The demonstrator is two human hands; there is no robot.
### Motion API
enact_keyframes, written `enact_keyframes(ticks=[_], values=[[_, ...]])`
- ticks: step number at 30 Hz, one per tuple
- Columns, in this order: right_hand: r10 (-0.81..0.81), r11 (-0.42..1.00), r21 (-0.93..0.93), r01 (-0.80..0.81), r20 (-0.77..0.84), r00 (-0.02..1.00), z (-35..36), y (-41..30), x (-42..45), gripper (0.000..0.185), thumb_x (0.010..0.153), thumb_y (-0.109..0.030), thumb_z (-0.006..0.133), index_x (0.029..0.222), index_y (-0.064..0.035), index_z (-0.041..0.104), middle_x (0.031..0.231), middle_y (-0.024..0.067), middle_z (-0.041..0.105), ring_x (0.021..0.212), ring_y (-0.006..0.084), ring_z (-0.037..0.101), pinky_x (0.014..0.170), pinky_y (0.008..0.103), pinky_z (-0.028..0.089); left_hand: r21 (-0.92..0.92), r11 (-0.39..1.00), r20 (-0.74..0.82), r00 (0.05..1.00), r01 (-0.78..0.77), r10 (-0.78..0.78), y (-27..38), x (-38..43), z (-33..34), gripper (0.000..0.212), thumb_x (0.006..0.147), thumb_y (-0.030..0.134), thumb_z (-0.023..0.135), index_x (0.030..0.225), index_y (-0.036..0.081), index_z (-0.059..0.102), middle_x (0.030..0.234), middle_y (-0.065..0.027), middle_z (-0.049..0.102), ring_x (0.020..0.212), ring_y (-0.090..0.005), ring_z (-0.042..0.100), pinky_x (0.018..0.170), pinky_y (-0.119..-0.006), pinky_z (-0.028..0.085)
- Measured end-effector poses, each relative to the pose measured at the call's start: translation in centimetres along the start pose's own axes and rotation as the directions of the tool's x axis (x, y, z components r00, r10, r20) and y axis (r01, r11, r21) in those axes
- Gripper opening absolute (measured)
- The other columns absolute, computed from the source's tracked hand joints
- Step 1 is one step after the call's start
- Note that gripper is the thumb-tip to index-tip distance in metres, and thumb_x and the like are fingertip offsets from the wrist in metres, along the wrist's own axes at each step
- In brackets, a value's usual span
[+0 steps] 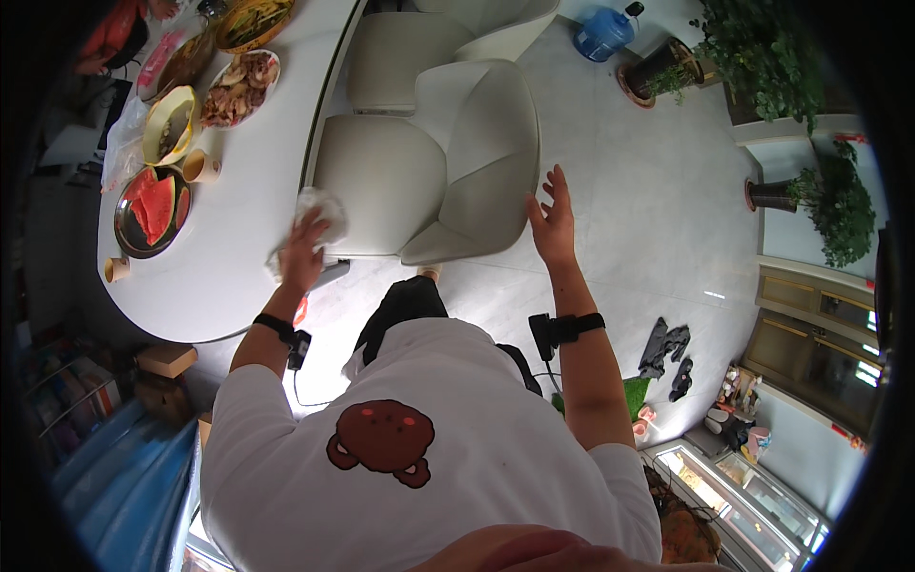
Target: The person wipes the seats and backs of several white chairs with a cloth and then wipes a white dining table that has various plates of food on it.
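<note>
A crumpled white cloth (327, 214) lies under the fingers of my left hand (304, 250), at the table's edge beside the seat of a light grey chair (379, 182). Part of the cloth shows on both sides of the hand. Near the outer side of that chair's backrest (493, 171), my right hand (553, 222) is raised with its fingers apart and holds nothing. The white table (243, 236) stands to the left. On it are a metal plate of watermelon slices (154, 207), paper cups (201, 166), a yellow-rimmed bowl (170, 127) and a plate of meat (241, 87).
Another light chair (400, 57) stands beyond the nearer one. A blue water bottle (604, 34) and potted plants (661, 71) stand on the floor at the upper right. Dark cloth items (661, 347) lie on the floor at right. A person's arm (107, 43) shows at the upper left.
</note>
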State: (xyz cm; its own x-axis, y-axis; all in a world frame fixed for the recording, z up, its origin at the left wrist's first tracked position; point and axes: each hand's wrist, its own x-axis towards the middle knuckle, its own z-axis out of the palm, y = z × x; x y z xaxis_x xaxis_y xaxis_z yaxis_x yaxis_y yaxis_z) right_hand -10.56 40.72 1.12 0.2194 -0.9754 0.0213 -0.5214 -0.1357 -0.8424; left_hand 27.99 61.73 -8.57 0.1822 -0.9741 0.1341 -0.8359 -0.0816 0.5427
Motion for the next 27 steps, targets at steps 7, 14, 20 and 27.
enact_keyframes(ticks=[7,14,20,27], values=[[0.169,0.983,0.042,-0.180,0.197,0.966,1.9,1.0,2.1,0.082,0.093,-0.020,0.057,0.153,-0.0027,0.006,0.139,0.0296,0.047,0.126,0.0403,0.052,0.102,0.0414,0.045,-0.578,0.797,-0.020,0.979,-0.175,0.201,15.2,18.9,5.0,0.055,0.076,-0.012,0.056,0.125,0.012,0.058,0.144,-0.0142,0.047,0.131,-0.0338,0.048,0.103,-0.037,0.046],[0.121,0.982,0.110,-0.156,0.274,0.954,1.8,0.8,2.3,0.081,0.094,-0.015,0.053,0.153,-0.0020,-0.001,0.140,0.0301,0.045,0.124,0.0393,0.053,0.101,0.0383,0.045,-0.512,0.808,-0.336,0.933,-0.293,0.125,20.3,30.8,11.2,0.041,0.080,-0.004,0.057,0.119,0.010,0.058,0.126,-0.0128,0.051,0.115,-0.0360,0.052,0.095,-0.041,0.046],[0.171,0.965,0.136,-0.224,0.323,0.931,1.3,0.6,2.4,0.083,0.093,-0.010,0.053,0.152,0.0002,-0.005,0.147,0.0306,0.035,0.133,0.0397,0.044,0.107,0.0378,0.039,-0.524,0.818,-0.394,0.919,-0.236,0.012,19.2,30.7,15.7,0.046,0.081,-0.004,0.057,0.125,0.008,0.051,0.126,-0.0159,0.049,0.115,-0.0385,0.052,0.097,-0.043,0.045],[0.065,0.983,0.141,-0.114,0.309,0.949,1.7,1.6,2.3,0.086,0.091,-0.011,0.056,0.152,0.0013,-0.004,0.147,0.0308,0.033,0.133,0.0414,0.043,0.107,0.0394,0.039,-0.541,0.839,-0.213,0.955,0.062,-0.207,14.7,28.7,19.4,0.049,0.085,0.000,0.056,0.132,0.006,0.043,0.131,-0.0228,0.049,0.121,-0.0431,0.050,0.097,-0.045,0.044]])
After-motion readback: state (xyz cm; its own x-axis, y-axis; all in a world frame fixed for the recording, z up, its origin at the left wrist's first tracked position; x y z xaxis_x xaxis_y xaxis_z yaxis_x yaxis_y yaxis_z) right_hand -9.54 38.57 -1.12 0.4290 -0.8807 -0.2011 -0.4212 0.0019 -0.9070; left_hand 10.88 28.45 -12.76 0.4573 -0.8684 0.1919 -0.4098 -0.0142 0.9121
